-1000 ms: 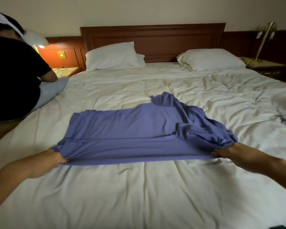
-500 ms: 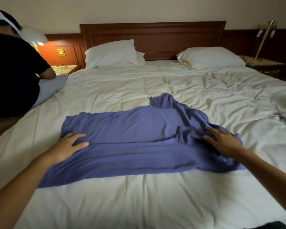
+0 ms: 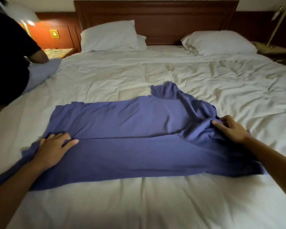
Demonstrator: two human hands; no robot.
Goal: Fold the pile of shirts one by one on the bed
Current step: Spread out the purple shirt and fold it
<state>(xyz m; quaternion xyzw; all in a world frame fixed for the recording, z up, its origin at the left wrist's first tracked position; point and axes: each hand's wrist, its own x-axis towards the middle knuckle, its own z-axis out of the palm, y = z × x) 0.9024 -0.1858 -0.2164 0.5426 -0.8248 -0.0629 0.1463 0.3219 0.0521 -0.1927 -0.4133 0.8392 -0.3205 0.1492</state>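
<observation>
A purple-blue shirt (image 3: 139,142) lies spread sideways across the white bed (image 3: 155,204), with a long crease running through its middle. Its right end is bunched and rumpled, and one sleeve (image 3: 165,90) points toward the headboard. My left hand (image 3: 54,148) rests on the shirt's left end, fingers spread and thumb stretched along the crease, pressing the cloth down. My right hand (image 3: 229,128) sits on the rumpled right end, with its fingers curled into a bunch of the fabric.
Another person in a black top (image 3: 8,60) leans over the bed's left edge with a pale blue cloth (image 3: 41,73). Two white pillows (image 3: 109,36) (image 3: 220,42) lie against the wooden headboard. A brass lamp (image 3: 279,22) stands at the back right.
A second ago both hands held the shirt's near edge. They let it down, moved onto the cloth, and my right hand has now gathered the rumpled fabric. The view has come closer.
</observation>
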